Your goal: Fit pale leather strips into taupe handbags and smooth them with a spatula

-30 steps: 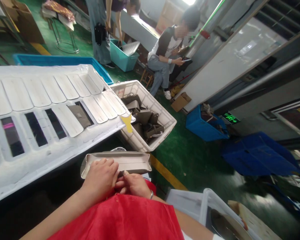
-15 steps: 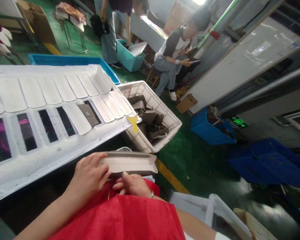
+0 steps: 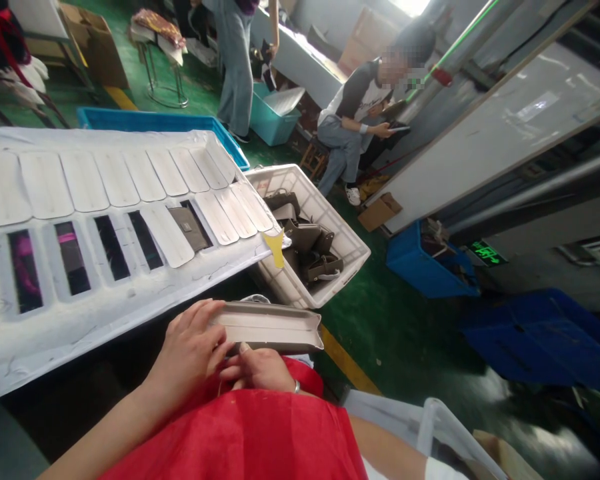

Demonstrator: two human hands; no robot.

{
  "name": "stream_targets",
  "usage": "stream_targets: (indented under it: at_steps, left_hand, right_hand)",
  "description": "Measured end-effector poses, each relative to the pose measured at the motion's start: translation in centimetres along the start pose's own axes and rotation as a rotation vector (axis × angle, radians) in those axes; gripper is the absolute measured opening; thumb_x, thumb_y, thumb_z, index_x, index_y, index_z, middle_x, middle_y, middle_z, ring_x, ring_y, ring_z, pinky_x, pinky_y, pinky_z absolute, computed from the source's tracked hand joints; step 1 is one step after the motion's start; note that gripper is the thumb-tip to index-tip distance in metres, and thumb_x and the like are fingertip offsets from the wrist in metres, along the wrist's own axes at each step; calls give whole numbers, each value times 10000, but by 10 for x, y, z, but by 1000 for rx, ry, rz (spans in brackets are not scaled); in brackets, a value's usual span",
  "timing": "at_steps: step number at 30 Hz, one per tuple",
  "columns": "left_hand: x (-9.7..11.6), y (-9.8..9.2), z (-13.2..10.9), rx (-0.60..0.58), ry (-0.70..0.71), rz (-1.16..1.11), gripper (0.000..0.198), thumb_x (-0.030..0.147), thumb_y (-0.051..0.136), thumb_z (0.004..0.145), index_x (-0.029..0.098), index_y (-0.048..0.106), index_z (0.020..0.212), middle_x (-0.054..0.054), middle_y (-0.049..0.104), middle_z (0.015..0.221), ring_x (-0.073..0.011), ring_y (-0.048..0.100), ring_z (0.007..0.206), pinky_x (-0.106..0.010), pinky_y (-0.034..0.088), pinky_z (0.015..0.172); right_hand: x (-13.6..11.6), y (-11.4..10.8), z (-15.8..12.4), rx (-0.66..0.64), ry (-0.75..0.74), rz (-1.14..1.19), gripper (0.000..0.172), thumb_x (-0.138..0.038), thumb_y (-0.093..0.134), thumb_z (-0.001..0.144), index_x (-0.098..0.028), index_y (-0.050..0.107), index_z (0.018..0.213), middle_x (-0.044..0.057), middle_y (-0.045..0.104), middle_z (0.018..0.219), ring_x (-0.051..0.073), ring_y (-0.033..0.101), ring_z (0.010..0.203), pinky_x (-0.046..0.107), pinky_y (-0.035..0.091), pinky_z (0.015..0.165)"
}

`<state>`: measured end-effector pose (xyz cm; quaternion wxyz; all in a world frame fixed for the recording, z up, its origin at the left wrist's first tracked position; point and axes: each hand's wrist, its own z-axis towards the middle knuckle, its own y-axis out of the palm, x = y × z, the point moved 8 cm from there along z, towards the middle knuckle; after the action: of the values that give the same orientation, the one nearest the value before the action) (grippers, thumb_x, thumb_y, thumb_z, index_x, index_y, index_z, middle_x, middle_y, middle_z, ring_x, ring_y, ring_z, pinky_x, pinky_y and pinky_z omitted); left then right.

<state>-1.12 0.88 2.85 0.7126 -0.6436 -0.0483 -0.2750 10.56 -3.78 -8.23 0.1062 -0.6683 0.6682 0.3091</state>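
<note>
In front of my red apron [image 3: 235, 433] is a long grey-brown bag piece [image 3: 275, 327] with a pale inner face and raised edges. My left hand [image 3: 197, 340] grips its left end, the fingers curled over the far edge. My right hand [image 3: 265, 370] pinches the near edge, thumb on top; its other fingers are partly hidden below. Beyond lies a white-covered table [image 3: 105, 283] with rows of white rounded panels [image 3: 120, 179]. A flat grey-brown piece [image 3: 189, 228] rests beside one of those panels, over a dark slot.
A white crate [image 3: 353, 252] at the table's right corner holds several grey-brown bag parts. Blue bins [image 3: 405, 263] stand to the right, a white bin [image 3: 380, 407] close by my right arm. One person [image 3: 350, 127] sits; another [image 3: 235, 67] stands near a teal tub [image 3: 275, 127].
The view has turned a little left, so everything sits farther right. Both hands keep their hold on the bag piece. The standing person has lifted a dark item above the teal tub.
</note>
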Motion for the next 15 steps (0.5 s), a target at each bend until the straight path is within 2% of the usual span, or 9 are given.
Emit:
stream_targets:
  at_steps: [4, 8, 12, 15]
  left_hand:
    - [-18, -7, -10, 19, -15, -96, 163, 325, 528, 813, 178, 575, 764, -137, 432, 1290, -315, 368, 1223, -490, 351, 982]
    - [-31, -8, -21, -34, 11, -191, 202, 347, 507, 837, 188, 584, 739, -101, 326, 1387, -313, 286, 1295, -492, 290, 1048]
    - [-34, -3, -21, -89, 11, -264, 232, 331, 446, 878, 192, 581, 751, -70, 315, 1405, -254, 372, 1251, -399, 360, 1024]
    - [-32, 1, -18, -88, -4, -257, 238, 314, 424, 887, 188, 549, 728, -70, 334, 1401, -220, 417, 1216, -360, 379, 1013]
  right_hand:
    - [-4, 9, -5, -18, 33, -5, 500, -576, 595, 729, -80, 642, 691, 98, 674, 602, 118, 511, 350, 221, 347, 365]
    - [-10, 21, -10, -96, 12, 6, 465, -557, 614, 727, -93, 651, 721, 96, 690, 645, 123, 552, 404, 214, 391, 404]
    - [-8, 27, -6, -112, 12, 7, 482, -570, 609, 727, -90, 644, 726, 101, 685, 634, 134, 564, 412, 218, 396, 407]
    - [-6, 32, -3, -121, 8, 5, 480, -562, 588, 750, -84, 636, 729, 98, 676, 618, 127, 550, 404, 219, 390, 404]
